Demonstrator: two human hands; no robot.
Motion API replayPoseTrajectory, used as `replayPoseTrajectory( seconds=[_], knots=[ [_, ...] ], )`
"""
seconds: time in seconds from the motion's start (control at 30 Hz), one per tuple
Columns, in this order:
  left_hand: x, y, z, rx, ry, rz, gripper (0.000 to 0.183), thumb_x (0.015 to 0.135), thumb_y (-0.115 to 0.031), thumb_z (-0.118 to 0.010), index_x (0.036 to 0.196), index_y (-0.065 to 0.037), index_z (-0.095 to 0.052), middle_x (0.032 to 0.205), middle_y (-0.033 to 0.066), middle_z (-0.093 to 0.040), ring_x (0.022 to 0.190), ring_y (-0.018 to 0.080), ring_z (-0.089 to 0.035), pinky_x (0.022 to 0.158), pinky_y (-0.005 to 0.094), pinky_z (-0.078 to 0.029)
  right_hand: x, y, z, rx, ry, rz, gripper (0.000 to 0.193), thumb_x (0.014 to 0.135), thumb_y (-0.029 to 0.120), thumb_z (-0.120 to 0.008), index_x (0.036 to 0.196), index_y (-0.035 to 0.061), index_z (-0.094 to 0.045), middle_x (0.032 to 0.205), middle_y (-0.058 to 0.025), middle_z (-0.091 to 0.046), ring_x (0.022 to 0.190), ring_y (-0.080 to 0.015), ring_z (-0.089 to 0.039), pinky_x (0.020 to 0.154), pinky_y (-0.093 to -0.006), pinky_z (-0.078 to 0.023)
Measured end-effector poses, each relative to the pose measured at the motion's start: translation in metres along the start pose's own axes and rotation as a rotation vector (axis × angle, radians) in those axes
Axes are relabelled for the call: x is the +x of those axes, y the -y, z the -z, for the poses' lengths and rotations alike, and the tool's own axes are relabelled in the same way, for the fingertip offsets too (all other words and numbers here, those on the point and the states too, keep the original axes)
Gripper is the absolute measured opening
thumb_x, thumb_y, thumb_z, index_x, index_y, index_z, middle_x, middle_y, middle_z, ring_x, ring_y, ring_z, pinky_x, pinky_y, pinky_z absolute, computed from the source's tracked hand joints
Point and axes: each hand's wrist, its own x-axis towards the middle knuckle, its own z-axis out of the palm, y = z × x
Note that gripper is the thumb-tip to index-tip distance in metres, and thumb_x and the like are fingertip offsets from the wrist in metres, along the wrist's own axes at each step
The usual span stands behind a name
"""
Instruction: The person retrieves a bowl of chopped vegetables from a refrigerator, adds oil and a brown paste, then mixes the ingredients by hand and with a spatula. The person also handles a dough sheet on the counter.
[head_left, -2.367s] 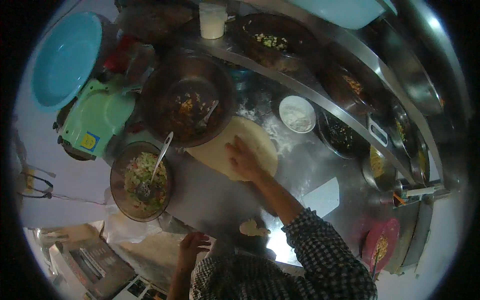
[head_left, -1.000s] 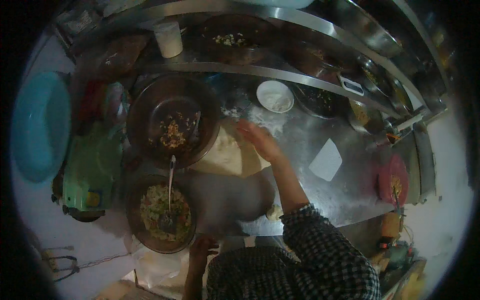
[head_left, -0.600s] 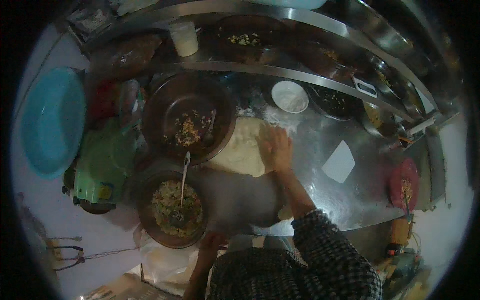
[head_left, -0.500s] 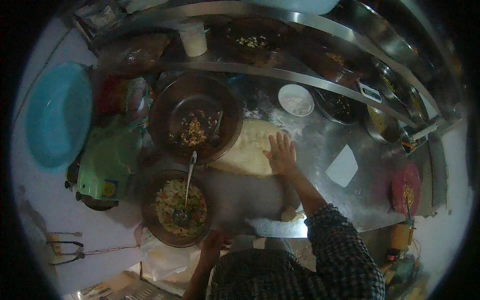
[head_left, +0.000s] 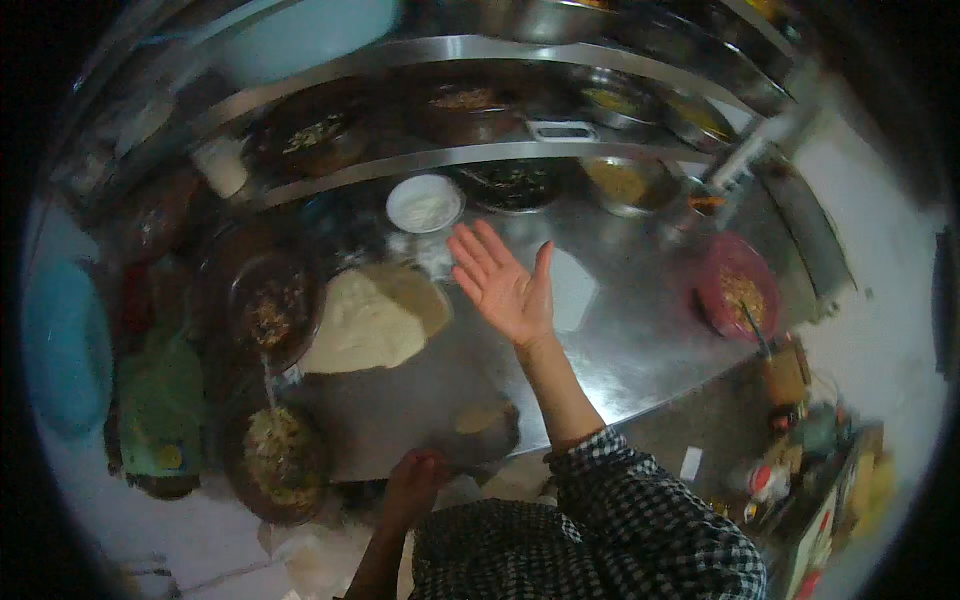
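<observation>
My right hand [head_left: 505, 285] is raised over the steel table with the palm turned up and the fingers apart, holding nothing. To its left lies a flattened slab of pale dough [head_left: 365, 325], no longer touched by the hand. A white dough scraper [head_left: 573, 290] lies on the table just right of the hand and is partly hidden by it. Beyond the fingers stands a white bowl of flour [head_left: 425, 205]. My left hand [head_left: 418, 475] hangs low at the table's near edge, dark and blurred; its fingers are not clear. A small dough piece [head_left: 482, 415] lies nearby.
At the left stand a brown bowl with some filling [head_left: 285, 300] and a bowl of chopped vegetables [head_left: 275, 465], each with a spoon. A pink bowl [head_left: 740, 285] is at the right. Shelves with bowls [head_left: 480, 155] run along the back. A blue basin [head_left: 65, 350] stands far left.
My right hand has lifted off the dough, moved right and turned palm up. The view has swung to the right. My left hand stays low by the near edge.
</observation>
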Motion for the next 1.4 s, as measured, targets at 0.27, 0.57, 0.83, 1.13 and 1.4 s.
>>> replayPoseTrajectory(
  seconds=[0.27, 0.57, 0.83, 1.13, 1.4],
  knots=[
    [0.044, -0.031, -0.14, 0.244, 0.111, -0.08, 0.021, 0.099, -0.017, -0.054, 0.112, -0.002, -0.061, 0.094, 0.0043, -0.064, 0.077, 0.0095, -0.06, 0.064, 0.026, -0.048, -0.244, 0.17, -0.033, -0.723, -0.355, 0.09, 0.062, 0.096, 0.051, -0.046, 0.142, 0.0088, -0.041, 0.144, -0.0155, -0.044, 0.127, -0.031, -0.049, 0.1, -0.044, -0.046],
    [0.172, -0.113, 0.089, 0.736, -0.671, -0.566, 0.007, 0.085, -0.004, -0.061, 0.089, -0.001, -0.066, 0.07, 0.0104, -0.061, 0.063, 0.0227, -0.056, 0.064, 0.0309, -0.046, -0.513, 0.23, -0.021, -0.601, -1.119, 0.621, 0.043, 0.1, 0.041, -0.048, 0.133, 0.0129, -0.051, 0.127, -0.0029, -0.055, 0.107, -0.0179, -0.056, 0.084, -0.0319, -0.047],
    [0.321, -0.082, 0.231, 1.237, -0.881, -0.087, 0.014, 0.084, -0.014, -0.066, 0.079, -0.003, -0.073, 0.089, 0.0176, -0.069, 0.079, 0.0331, -0.065, 0.074, 0.0419, -0.054, -0.464, 0.138, -0.03, -0.66, -1.263, 0.517, 0.04, 0.1, 0.038, -0.048, 0.127, 0.0101, -0.055, 0.109, -0.0043, -0.063, 0.096, -0.0162, -0.06, 0.074, -0.0299, -0.051],
    [0.352, -0.063, 0.246, 1.182, -0.806, 0.168, 0.029, 0.083, -0.019, -0.071, 0.102, 0.002, -0.067, 0.105, 0.0225, -0.066, 0.1, 0.0395, -0.063, 0.084, 0.0481, -0.053, -0.389, 0.096, -0.034, -0.695, -1.181, 0.392, 0.034, 0.099, 0.035, -0.05, 0.12, 0.0097, -0.058, 0.098, -0.0006, -0.06, 0.09, -0.0161, -0.058, 0.073, -0.0267, -0.048],
    [0.353, -0.063, 0.247, 1.047, -0.894, 0.091, 0.021, 0.08, -0.019, -0.07, 0.092, -0.002, -0.07, 0.095, 0.0247, -0.067, 0.093, 0.0415, -0.064, 0.082, 0.0467, -0.053, -0.373, 0.102, -0.038, -0.737, -1.192, 0.431, 0.027, 0.097, 0.032, -0.054, 0.11, 0.0086, -0.059, 0.088, 0.0011, -0.056, 0.087, -0.0151, -0.057, 0.074, -0.0292, -0.047]
  ],
)
